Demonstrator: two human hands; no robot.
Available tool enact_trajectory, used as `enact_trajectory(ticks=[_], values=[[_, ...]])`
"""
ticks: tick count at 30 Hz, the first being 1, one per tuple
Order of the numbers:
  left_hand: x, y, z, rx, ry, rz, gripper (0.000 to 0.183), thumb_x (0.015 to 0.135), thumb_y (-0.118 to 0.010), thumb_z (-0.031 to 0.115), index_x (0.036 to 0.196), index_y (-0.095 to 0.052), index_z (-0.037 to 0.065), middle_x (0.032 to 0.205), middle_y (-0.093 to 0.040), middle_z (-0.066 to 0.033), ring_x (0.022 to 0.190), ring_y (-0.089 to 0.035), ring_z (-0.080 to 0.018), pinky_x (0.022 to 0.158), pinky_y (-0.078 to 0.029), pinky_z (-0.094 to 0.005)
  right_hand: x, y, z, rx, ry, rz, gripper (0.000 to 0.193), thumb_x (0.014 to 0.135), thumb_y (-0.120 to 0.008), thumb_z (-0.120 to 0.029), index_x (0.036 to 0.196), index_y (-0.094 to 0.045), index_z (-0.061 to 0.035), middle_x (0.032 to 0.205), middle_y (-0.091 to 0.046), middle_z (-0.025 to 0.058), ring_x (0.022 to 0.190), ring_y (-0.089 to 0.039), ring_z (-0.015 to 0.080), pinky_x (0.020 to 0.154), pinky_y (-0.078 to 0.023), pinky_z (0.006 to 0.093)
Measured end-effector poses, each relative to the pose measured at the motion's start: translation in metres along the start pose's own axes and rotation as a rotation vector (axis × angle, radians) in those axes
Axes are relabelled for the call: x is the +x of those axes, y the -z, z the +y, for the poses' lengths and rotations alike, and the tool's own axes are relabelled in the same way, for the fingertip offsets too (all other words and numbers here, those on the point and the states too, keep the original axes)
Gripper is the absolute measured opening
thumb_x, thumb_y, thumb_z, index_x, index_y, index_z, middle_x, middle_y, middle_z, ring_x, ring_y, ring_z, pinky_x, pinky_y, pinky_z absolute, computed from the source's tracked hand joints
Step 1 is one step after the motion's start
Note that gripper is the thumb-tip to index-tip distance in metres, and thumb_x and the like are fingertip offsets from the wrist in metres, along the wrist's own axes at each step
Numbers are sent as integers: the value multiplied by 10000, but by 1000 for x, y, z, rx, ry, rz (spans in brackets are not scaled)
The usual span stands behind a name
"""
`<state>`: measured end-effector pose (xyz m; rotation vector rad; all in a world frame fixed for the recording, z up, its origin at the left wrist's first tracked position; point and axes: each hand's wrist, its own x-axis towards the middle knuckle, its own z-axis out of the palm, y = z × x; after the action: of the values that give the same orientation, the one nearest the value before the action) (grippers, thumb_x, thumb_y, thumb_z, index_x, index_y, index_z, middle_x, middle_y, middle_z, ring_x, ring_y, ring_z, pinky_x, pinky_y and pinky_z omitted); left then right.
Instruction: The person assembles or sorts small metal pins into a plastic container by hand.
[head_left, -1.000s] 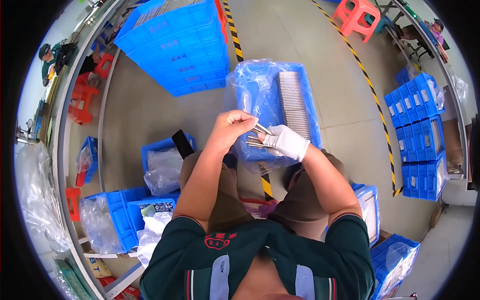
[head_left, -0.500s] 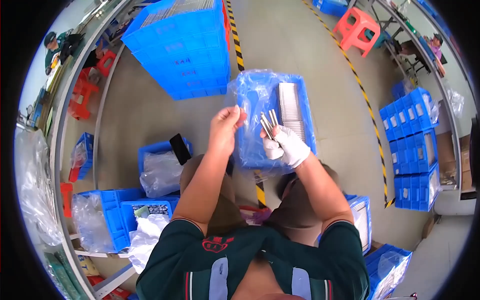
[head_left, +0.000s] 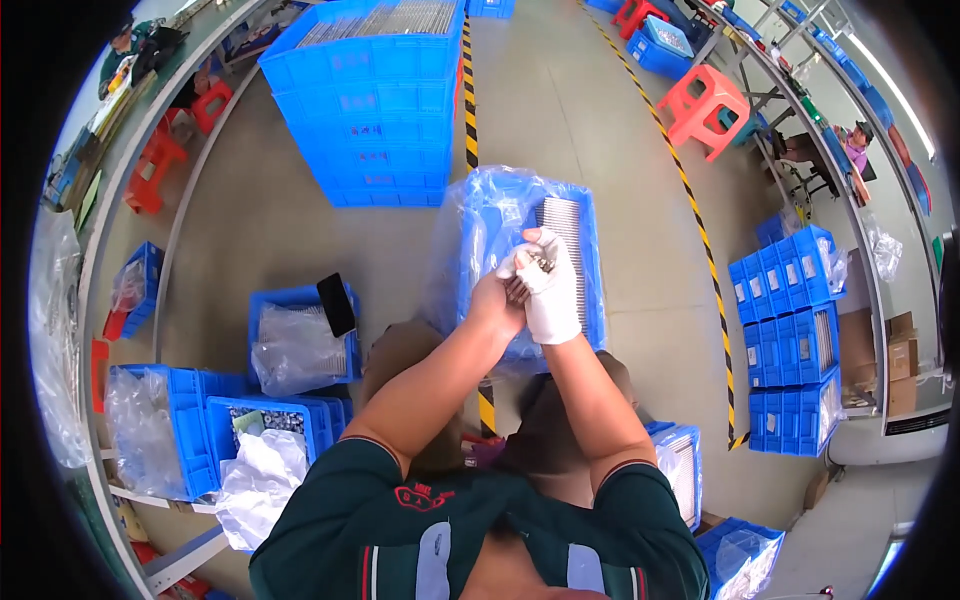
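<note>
My two hands meet over a blue crate (head_left: 595, 270) lined with clear plastic film. A small bundle of short metal pins (head_left: 517, 290) sits between them. My right hand (head_left: 553, 300), in a white glove with bare fingertips, is closed around the bundle. My left hand (head_left: 494, 304) presses against it from the other side; its fingers are curled and partly hidden behind the pins and the glove. Close rows of similar metal pins (head_left: 560, 213) lie along the crate's right side, partly covered by my right hand.
A tall stack of blue crates (head_left: 370, 130) stands ahead to the left. A black phone (head_left: 336, 304) lies on a film-covered crate (head_left: 262, 340) by my left knee. More crates (head_left: 790, 365) are stacked at right. A red stool (head_left: 705, 108) stands at far right.
My left hand has moved right to meet my right hand at the pins. My right hand has drawn the pins inward and turned more upright. The whole view has shifted a little.
</note>
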<state>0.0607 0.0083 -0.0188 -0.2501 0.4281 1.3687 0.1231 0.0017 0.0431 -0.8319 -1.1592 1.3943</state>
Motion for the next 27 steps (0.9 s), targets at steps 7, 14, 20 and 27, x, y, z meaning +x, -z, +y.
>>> enact_trajectory(ticks=[7, 14, 20, 27], values=[[-10, -9, -14, 131, 64, 132, 267, 891, -335, 154, 1037, -507, 10, 1034, -555, -116, 929, -552, -221, 841, -435, -354, 14, 13, 10, 302, -51, 51, 258, 887, -470, -184, 657, -411, -84, 547, -425, 10, 483, -390, 92, 447, -325, 226], [-13, -3, 3, 648, -97, 75, 236, 875, -409, 239, 749, -484, 54, 539, -455, -23, 362, -386, -124, 323, -289, -278, 12, 21, 17, -95, 19, 205, 269, 887, -474, -253, 710, -523, -57, 656, -489, -13, 581, -427, 58, 522, -355, 207], [-25, -22, 46, 1635, -878, 45, 252, 849, -521, 231, 795, -495, -14, 645, -529, -165, 560, -511, -242, 544, -402, -334, -2, 45, -10, -204, -536, -214, 289, 861, -509, -290, 860, -555, -4, 730, -601, 96, 591, -594, 149, 481, -476, 243], [-47, -35, 48, 1762, -473, -321, 206, 862, -507, 219, 864, -487, 14, 599, -517, -138, 590, -575, -240, 535, -420, -351, -13, 37, 6, 158, -871, -584, 231, 811, -594, -213, 898, -531, -9, 715, -585, 97, 527, -548, 135, 432, -432, 224]])
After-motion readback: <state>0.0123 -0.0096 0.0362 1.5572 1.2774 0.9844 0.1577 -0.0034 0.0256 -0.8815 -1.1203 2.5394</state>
